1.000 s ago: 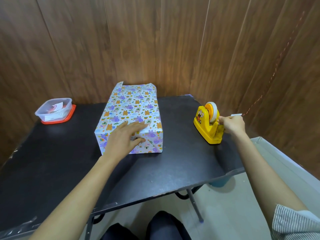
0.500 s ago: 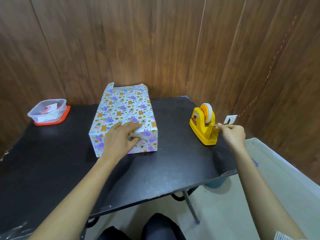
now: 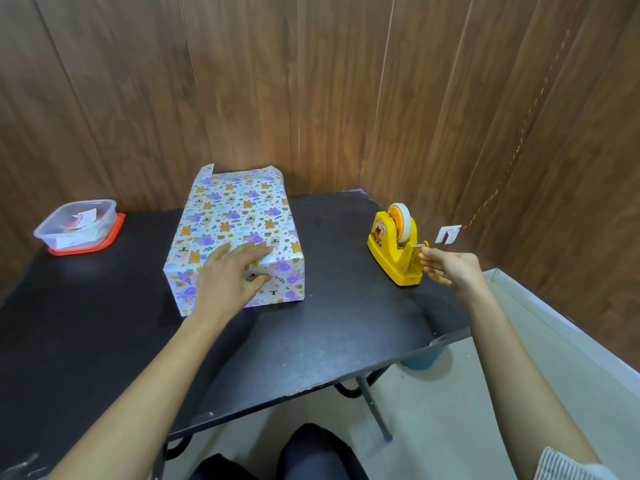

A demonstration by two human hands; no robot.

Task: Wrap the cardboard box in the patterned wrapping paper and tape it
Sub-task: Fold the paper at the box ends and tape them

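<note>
Sitting far left on the black surface [image 3: 104, 341] is a clear container [image 3: 78, 221] on a red lid. Beside it lies the cardboard box [image 3: 287, 284], covered in patterned wrapping paper [image 3: 242, 206], its near end pressed under the left hand [image 3: 232, 275], fingers flat and straight. Farther right, the right hand [image 3: 450, 268], fingers curled, pinches tape [image 3: 419, 244] at the yellow dispenser [image 3: 389, 247].

A sleeve [image 3: 571, 467] of thin grey-and-white stripes covers the right arm near the elbow. Both forearms are bare as far as they show, down to the left grip [image 3: 228, 275] and the right grip [image 3: 450, 270]. Dark navy trousers [image 3: 311, 452] cover both knees below the near edge of the worktop [image 3: 311, 341].
</note>
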